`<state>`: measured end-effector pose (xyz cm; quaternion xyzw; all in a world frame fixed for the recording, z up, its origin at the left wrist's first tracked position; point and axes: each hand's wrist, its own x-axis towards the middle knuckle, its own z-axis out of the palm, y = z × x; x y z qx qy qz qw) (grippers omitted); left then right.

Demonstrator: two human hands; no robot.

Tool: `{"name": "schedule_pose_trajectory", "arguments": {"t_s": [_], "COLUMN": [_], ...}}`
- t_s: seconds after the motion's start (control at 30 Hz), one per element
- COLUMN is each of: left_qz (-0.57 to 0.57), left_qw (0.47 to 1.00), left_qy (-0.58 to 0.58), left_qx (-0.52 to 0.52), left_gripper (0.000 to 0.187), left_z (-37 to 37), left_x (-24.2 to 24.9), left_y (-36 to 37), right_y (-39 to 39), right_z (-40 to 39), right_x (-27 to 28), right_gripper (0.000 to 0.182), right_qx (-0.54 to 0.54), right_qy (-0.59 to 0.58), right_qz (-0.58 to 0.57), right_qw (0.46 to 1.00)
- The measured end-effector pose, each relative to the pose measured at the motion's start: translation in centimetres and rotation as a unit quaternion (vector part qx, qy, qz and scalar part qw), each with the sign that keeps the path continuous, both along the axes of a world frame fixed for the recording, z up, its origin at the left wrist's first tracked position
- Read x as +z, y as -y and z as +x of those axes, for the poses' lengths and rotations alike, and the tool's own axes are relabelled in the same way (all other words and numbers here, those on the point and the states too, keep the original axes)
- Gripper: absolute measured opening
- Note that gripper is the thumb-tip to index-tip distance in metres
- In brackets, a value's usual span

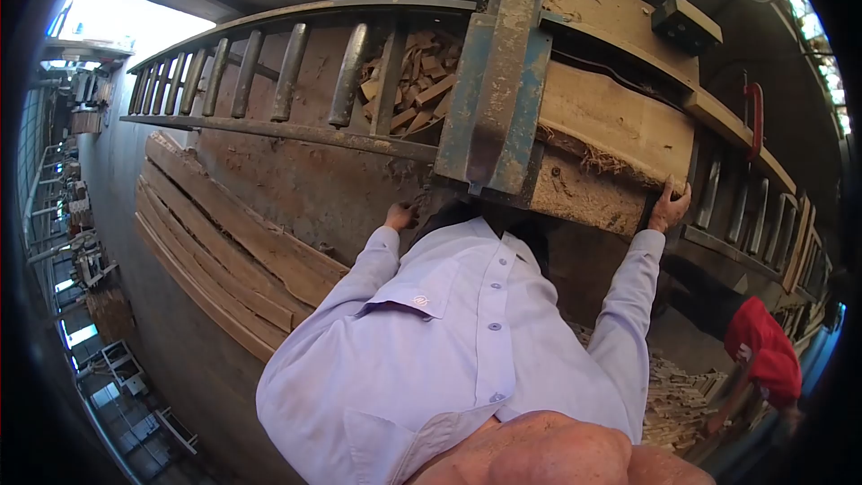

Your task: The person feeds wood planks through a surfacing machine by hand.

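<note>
My right hand [669,207] lies at the near corner of a machine's wooden-topped bed [620,117], its fingers bent over the edge. Sawdust and shavings cling to the bed's near side. Beside the bed stands the machine's worn blue metal housing [521,108], with a dusty beam across its top. My left hand [401,216] is low at my side, apart from the machine. Its fingers look curled and are in dark shadow; whether they hold anything is hidden.
A roller conveyor [287,72] runs left from the machine, with wood offcuts [422,81] beyond its rollers. Long planks [224,233] are stacked on the left. More rollers [736,207] and a red clamp [754,117] are on the right. A person in a red shirt [763,350] bends near stacked wood pieces [678,395].
</note>
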<state>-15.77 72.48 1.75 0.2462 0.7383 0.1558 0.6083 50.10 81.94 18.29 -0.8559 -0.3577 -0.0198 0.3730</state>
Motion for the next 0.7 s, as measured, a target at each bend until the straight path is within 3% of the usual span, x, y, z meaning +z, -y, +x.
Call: {"name": "schedule_pose_trajectory", "arguments": {"t_s": [0.17,0.23,0.3,0.33,0.4,0.5,0.53,0.6,0.7], "left_qz": [-0.031,-0.034,-0.002,0.024,0.039,0.038,0.027,0.018,0.009], "left_qw": [0.997,0.999,0.999,0.997,0.995,0.994,0.996,0.997,0.998], "left_qy": [-0.029,-0.026,-0.032,-0.044,-0.033,-0.024,-0.022,-0.035,-0.055], "left_qx": [-0.064,-0.013,0.027,0.056,0.091,0.098,0.078,0.063,0.014], "left_gripper": [0.035,0.032,0.031,0.031,0.031,0.031,0.030,0.030,0.031], "left_z": [-2.9,-3.5,-3.6,-3.6,-2.0,0.8,1.8,3.8,4.5], "left_x": [-0.9,-1.2,-2.3,-2.6,-1.6,-0.8,-0.8,0.2,-0.5], "left_y": [1.0,0.5,0.2,0.5,0.5,1.0,1.0,1.0,1.9], "right_y": [1.3,1.1,1.5,2.1,2.5,3.1,2.5,1.6,0.2], "right_z": [-0.5,-1.8,-3.7,-4.0,-8.0,-9.7,-9.7,-9.4,-7.9], "right_x": [-0.3,-0.5,0.0,-0.5,2.2,1.1,1.2,0.6,-0.6], "right_gripper": [0.075,0.073,0.073,0.071,0.064,0.063,0.063,0.064,0.070], "right_qx": [-0.008,-0.028,-0.023,-0.005,-0.089,-0.021,-0.012,-0.021,-0.019], "right_qy": [0.003,-0.068,-0.225,-0.235,-0.250,-0.454,-0.456,-0.641,-0.660], "right_qz": [0.011,0.134,0.270,0.278,0.241,0.288,0.286,0.270,0.227], "right_qw": [1.000,0.988,0.936,0.932,0.933,0.843,0.842,0.718,0.716]}}
